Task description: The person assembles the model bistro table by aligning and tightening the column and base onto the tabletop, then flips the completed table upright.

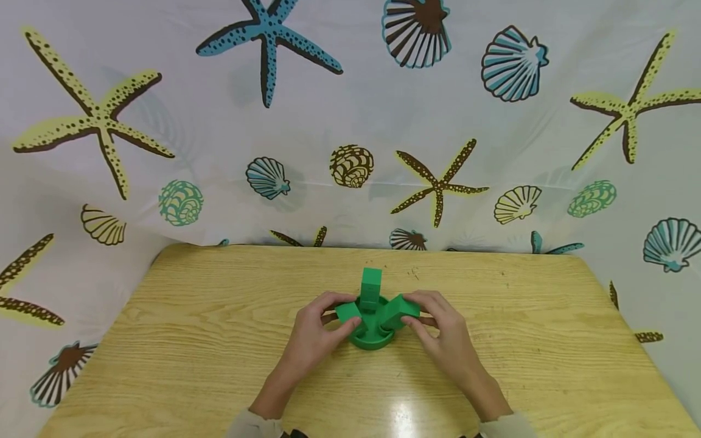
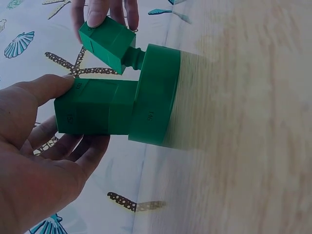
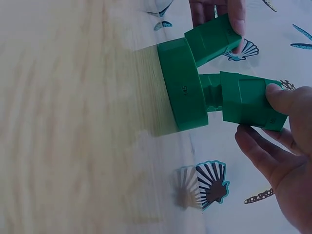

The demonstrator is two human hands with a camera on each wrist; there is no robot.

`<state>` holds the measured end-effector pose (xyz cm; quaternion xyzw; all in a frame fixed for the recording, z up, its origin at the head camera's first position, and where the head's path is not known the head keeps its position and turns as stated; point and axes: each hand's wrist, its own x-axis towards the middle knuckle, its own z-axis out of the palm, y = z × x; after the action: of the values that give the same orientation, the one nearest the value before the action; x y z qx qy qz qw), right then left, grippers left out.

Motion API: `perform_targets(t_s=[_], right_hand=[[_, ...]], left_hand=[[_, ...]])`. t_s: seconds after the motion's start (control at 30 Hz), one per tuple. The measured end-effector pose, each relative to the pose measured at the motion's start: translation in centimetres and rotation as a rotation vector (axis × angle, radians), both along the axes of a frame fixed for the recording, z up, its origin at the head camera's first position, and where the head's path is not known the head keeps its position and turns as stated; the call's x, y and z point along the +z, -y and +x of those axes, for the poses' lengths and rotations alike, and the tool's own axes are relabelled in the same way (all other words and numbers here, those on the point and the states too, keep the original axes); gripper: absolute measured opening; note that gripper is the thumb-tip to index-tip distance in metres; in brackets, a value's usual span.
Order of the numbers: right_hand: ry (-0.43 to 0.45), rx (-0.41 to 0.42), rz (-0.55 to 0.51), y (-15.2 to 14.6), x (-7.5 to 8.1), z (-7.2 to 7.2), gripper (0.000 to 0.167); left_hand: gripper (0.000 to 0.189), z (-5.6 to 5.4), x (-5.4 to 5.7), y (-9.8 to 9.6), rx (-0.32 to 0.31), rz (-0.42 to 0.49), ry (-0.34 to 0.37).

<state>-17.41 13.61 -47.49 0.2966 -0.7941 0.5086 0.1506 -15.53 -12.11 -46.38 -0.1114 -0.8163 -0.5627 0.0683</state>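
A round green base (image 1: 372,344) with a raised rim stands on the table, and several green blocks rise from it. My left hand (image 1: 313,333) pinches the left block (image 1: 347,312) between thumb and fingers; in the left wrist view this block (image 2: 95,108) reaches down to the base's rim. The right block (image 1: 404,311) leans outward in the grip of my right hand (image 1: 451,340). In the right wrist view a ribbed stem (image 3: 212,93) shows between that block (image 3: 248,100) and the base. Behind them a third block (image 1: 371,283) stands upright, touched by neither hand.
The wooden table (image 1: 219,316) extends around the base on all sides. A white cloth (image 1: 317,121) printed with starfish and shells hangs behind the table and along both sides. Small dark marks (image 1: 414,275) dot the wood behind the base.
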Motion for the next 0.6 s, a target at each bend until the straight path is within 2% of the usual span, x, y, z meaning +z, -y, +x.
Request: perform_targets(t_s=[0.2,0.43,0.6], right_hand=[[-0.014,0.0,0.041,0.45,0.21,0.26,0.036],[-0.087,0.013,0.123,0.64,0.04,0.24,0.037],[-0.053,0.029,0.145,0.51,0.27,0.4,0.038]], left_hand=[[0.037,0.03,0.02,0.13,0.006,0.007,0.004],[0.037,-0.13,-0.2,0.18,-0.005,0.033,-0.001],[0.036,-0.1,-0.32,0.23,-0.006,0.04,0.006]])
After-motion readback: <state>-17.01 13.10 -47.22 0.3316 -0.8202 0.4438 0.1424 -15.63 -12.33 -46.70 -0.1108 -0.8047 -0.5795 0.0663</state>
